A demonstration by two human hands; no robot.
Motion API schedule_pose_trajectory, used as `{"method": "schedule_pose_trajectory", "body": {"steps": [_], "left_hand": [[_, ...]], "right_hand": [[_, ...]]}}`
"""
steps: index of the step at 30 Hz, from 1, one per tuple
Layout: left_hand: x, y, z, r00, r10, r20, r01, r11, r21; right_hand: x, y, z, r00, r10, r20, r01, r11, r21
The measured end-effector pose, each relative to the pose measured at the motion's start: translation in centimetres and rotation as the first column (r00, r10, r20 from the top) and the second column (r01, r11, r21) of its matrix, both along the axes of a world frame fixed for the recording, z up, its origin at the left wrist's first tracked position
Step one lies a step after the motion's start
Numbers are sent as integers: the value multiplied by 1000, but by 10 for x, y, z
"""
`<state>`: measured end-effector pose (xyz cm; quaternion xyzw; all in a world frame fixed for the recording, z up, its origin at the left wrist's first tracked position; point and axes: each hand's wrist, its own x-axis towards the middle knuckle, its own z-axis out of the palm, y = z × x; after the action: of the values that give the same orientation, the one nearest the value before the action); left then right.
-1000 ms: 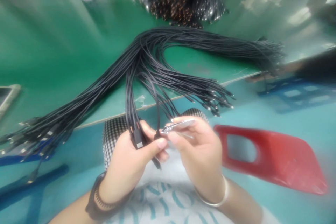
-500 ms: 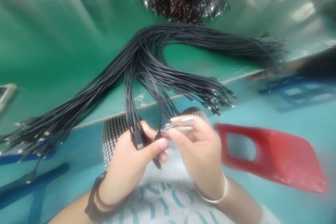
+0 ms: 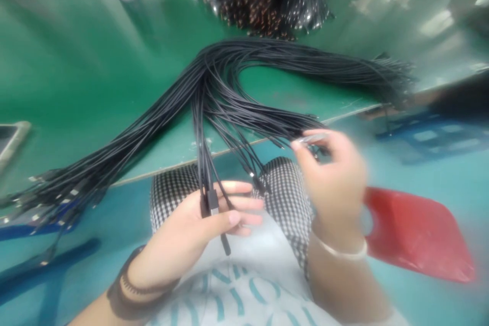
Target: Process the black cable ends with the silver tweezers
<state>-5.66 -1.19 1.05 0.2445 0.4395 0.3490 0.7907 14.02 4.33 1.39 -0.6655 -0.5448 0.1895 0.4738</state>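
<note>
My left hand is palm up, its fingers stretched apart, with several black cables lying across it under the thumb. One cable's plug shows a metal end. A longer black connector sticks out below the thumb. Off to the right, my right hand is raised and pinches a small silver clipper-like tool, blurred by motion. It is near the connector ends of the cable bundle, apart from my left hand. Another few cable ends hang over the table edge above my lap.
The large bundle of black cables arches over the green table. Behind it lies a pile of cable ends. A red plastic stool stands at right, a blue one beyond it. A grey-edged tray or frame sits at far left.
My right hand has moved up and right with the silver tool, away from my left hand. My left fingers have spread and released their pinch on one connector.
</note>
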Motion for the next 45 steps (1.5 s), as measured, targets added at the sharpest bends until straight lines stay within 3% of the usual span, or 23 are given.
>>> {"method": "schedule_pose_trajectory", "body": {"steps": [1,3,5,7,11,16,18,23,29,33,45], "left_hand": [[-2,0,1,1000,-12,29,13,1000,-17],[-6,-1,1,997,-27,67,29,999,-26],[-6,-1,-1,997,-23,77,24,999,-23],[-5,0,-4,997,-4,74,6,999,-37],[1,-3,-7,997,61,53,-56,993,-100],[7,-5,-10,978,170,121,-154,979,-133],[9,-4,-12,967,205,148,-185,972,-142],[10,-3,-17,980,156,127,-137,980,-146],[8,-5,-18,973,222,-53,-220,975,42],[7,-4,-19,931,302,-205,-273,949,155],[9,2,-10,888,307,-343,-257,949,184]], "right_hand": [[3,2,0,998,-53,27,52,998,30],[2,0,2,978,81,-191,-93,994,-55],[-8,-8,7,826,271,-494,-389,909,-153],[-22,-17,11,682,319,-658,-558,809,-186],[-38,-24,10,637,227,-737,-546,807,-224],[-38,-24,-3,584,173,-793,-512,837,-194],[-38,-24,-7,549,161,-820,-535,821,-197],[-42,-26,-4,413,178,-893,-600,791,-119],[-44,-29,4,543,234,-806,-541,832,-122],[-44,-31,0,576,217,-788,-482,869,-113],[-47,-30,-1,598,178,-781,-471,867,-162]]}}
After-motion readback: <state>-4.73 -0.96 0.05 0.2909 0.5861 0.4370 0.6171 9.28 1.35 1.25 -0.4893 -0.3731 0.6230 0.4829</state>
